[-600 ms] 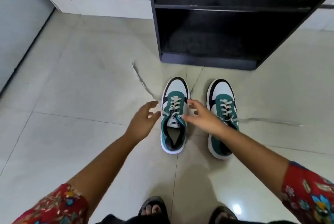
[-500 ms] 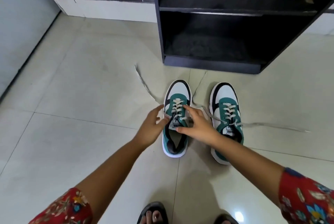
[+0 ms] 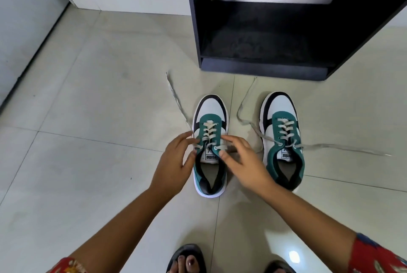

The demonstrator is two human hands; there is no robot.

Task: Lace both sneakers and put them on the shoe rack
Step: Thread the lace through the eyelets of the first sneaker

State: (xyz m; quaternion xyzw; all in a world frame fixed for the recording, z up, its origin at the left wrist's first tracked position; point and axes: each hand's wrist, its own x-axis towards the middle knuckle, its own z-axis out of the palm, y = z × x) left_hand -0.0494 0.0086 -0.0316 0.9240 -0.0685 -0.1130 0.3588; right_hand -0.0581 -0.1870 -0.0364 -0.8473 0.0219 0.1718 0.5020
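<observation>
Black shoe rack (image 3: 259,67) standing on the tiled floor (image 3: 99,96), shelves dark, nothing visible on them. Two teal/white sneakers on the floor in front of it, side by side, toes toward the rack. Left sneaker (image 3: 210,109) is between my hands; right sneaker (image 3: 278,107) just beside my right wrist, untouched. My left hand (image 3: 174,164) is at the left eyelet row, fingers loosely curled, thumb and fingertips at the lace there; can't tell if it's actually pinched. My right hand (image 3: 244,162) is on the right eyelet flap, thumb pressing its edge, fingers half open. Loose lace end (image 3: 176,98) of the left sneaker trails out over the floor to the upper left. Right sneaker's lace (image 3: 343,148) runs far right across the tiles, other end loops toward the rack.
</observation>
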